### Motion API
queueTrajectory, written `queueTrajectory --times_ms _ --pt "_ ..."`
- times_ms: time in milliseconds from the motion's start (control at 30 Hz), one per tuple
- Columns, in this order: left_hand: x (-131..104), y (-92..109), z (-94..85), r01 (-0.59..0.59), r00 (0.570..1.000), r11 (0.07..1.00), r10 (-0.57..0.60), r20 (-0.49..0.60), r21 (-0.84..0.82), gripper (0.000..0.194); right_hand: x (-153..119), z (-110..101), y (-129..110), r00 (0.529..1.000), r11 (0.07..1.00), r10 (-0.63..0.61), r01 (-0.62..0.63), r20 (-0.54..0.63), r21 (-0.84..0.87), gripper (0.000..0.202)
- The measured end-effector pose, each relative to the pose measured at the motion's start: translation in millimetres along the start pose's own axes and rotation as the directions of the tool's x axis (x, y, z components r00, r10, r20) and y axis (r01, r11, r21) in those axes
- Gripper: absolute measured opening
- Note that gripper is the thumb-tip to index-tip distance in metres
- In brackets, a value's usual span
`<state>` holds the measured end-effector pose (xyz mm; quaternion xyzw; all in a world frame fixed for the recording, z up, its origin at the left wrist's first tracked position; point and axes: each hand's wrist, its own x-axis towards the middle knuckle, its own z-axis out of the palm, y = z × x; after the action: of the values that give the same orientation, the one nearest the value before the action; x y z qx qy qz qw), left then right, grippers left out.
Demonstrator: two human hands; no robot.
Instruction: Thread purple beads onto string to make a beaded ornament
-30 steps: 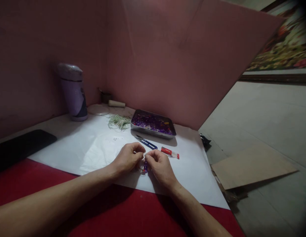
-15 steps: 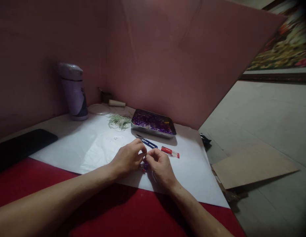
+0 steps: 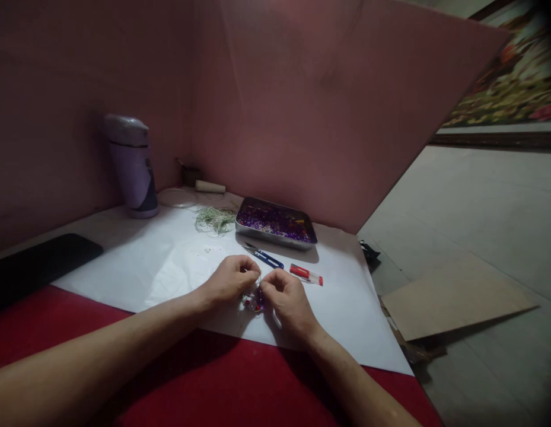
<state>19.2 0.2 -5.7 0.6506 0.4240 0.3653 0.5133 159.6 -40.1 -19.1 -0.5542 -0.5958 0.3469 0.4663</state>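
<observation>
Over the white sheet, my left hand (image 3: pixel 233 279) is closed in a pinch on a thin thread. Facing it, my right hand (image 3: pixel 289 298) pinches the beadwork (image 3: pixel 258 301) close to that thread. Purple, red and clear beads show in the small piece, which hangs between my hands and is partly hidden by the fingers. Just beyond my fingertips lie blue-handled thread snips (image 3: pixel 265 256). A red and clear plastic case (image 3: pixel 306 274) rests beyond my right hand.
A metal tray (image 3: pixel 275 237) of mostly purple beads stands near the pink wall, beside a tangle of pale green thread (image 3: pixel 214 219). Left are a purple tumbler (image 3: pixel 131 172) and a dark flat object (image 3: pixel 48 258). The white sheet (image 3: pixel 346 320) covers red cloth (image 3: pixel 190 379).
My left hand has shifted slightly left, away from my right fingertips. More of the beadwork now shows between the hands. My right hand has hardly moved.
</observation>
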Motion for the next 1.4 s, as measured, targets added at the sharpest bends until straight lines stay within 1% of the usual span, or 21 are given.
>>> queueTrajectory --times_ms 133,200,300,400,567,633,767,833,967,1100,1233,1300,1400 --pt "1 0 -0.5 -0.052 0.998 0.998 0.051 -0.020 -0.024 0.012 1 0 2 1.000 0.999 0.010 -0.010 -0.014 0.047 0.007" --pt "0 0 -0.6 -0.058 0.998 0.998 0.058 0.001 -0.011 0.015 1 0 2 1.000 0.998 0.014 -0.013 -0.004 0.065 0.007" --pt "-1 -1 -0.2 -0.073 0.997 0.994 0.072 0.026 0.076 0.015 1 1 1 1.000 0.996 0.015 -0.015 0.001 0.083 0.008" --pt "-2 -2 0.0 -0.123 0.992 0.976 0.125 0.003 0.179 0.013 1 1 0 1.000 0.996 0.013 -0.013 -0.009 0.087 0.008" --pt "-2 -3 0.0 -0.097 0.995 0.974 0.098 0.006 0.207 0.011 1 1 1 1.000 0.997 0.006 -0.005 -0.018 0.074 0.008" --pt "-2 -5 0.2 -0.111 0.994 0.968 0.114 0.003 0.224 0.011 2 1 3 1.000 0.997 0.010 -0.010 -0.009 0.073 0.008" --pt "-3 -7 0.3 -0.176 0.983 0.939 0.181 0.013 0.297 0.011 3 1 6 1.000 0.995 0.031 -0.030 -0.002 0.095 0.007" --pt "-4 -5 0.2 -0.182 0.982 0.930 0.186 0.018 0.318 0.011 3 1 6 0.999 0.991 0.039 -0.040 0.012 0.127 0.007" --pt "-4 -2 -0.3 -0.166 0.986 0.941 0.167 0.025 0.293 0.011 2 -1 1 0.995 0.981 0.086 -0.092 0.044 0.170 0.011" --pt "-2 -3 -1.0 -0.152 0.988 0.963 0.148 0.035 0.221 0.010 2 -2 -3 0.991 0.968 0.106 -0.121 0.077 0.220 0.020" --pt "0 -3 -1.5 -0.140 0.990 0.981 0.134 0.052 0.135 0.010 2 -3 -3 0.984 0.952 0.134 -0.160 0.114 0.260 0.019" --pt "0 0 -2.3 -0.140 0.990 0.985 0.139 0.022 0.104 0.011 2 -4 -5 0.982 0.948 0.152 -0.176 0.110 0.263 0.019" --pt "1 5 -4.9 -0.091 0.995 0.995 0.093 -0.049 0.043 0.017 1 -4 -7 0.980 0.935 0.180 -0.196 0.080 0.294 0.019"
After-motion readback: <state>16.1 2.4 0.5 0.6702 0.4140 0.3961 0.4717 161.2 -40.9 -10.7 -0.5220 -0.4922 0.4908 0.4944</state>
